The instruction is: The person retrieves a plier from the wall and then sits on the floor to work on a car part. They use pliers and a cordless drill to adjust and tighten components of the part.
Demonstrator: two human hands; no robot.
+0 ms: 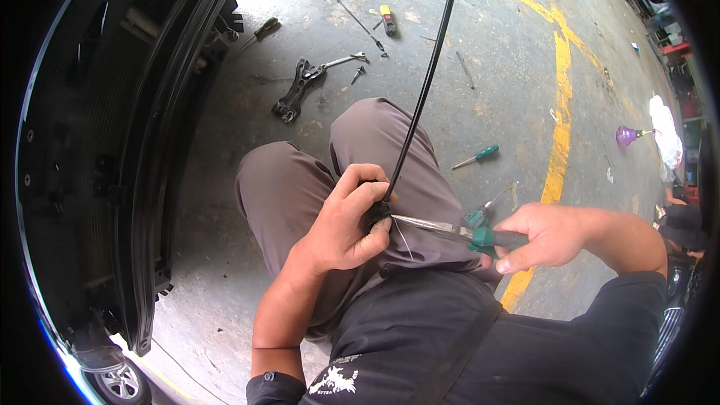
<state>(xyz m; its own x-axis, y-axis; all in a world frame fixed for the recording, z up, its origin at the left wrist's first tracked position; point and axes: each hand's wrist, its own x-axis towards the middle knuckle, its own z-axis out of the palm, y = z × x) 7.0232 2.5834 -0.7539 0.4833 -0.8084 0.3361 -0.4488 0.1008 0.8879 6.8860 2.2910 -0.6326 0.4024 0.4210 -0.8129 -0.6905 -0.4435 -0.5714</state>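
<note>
My left hand point(351, 222) grips a small black fitting point(380, 211) at the lower end of a long black cable point(426, 79), above my lap. The cable runs up and out of view at the top. In my right hand point(543, 236) are long-nose pliers point(441, 227) with green and grey handles. Their tip meets the fitting beside my left thumb; whether the jaws grip anything there I cannot tell. A thin pale strand point(404, 242) hangs down from the same spot. My fingers hide most of the fitting.
A car's black front end point(140, 140) stands close on the left. On the concrete floor lie a black bracket point(295, 93), a wrench point(346, 59), a bolt point(358, 74), a green screwdriver point(478, 156), a clamp meter point(388, 19) and a green tool point(480, 216). A person point(683, 222) is at the far right.
</note>
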